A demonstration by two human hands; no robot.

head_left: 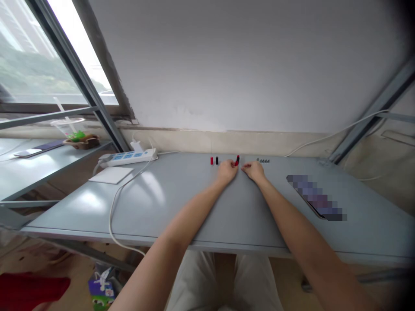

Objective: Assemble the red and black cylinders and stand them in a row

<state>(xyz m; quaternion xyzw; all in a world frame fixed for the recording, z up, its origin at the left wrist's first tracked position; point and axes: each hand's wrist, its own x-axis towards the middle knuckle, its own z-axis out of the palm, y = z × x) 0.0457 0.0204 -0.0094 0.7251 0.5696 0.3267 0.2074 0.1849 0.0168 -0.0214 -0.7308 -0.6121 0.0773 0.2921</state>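
Observation:
My left hand rests near the back of the grey desk, its fingers closed round a small red and black cylinder. To its left stand a small red cylinder and a small black cylinder, both upright and apart from the hand. My right hand faces it from the other side, thumb and fingers pinched together. Whatever may be in that pinch is too small to make out. Just behind and right of this hand, several tiny dark pieces sit in a row.
A tablet-like device with a blurred screen lies at the right. A white power strip, a white flat square and a loose white cable occupy the left. Behind the desk rises a wall.

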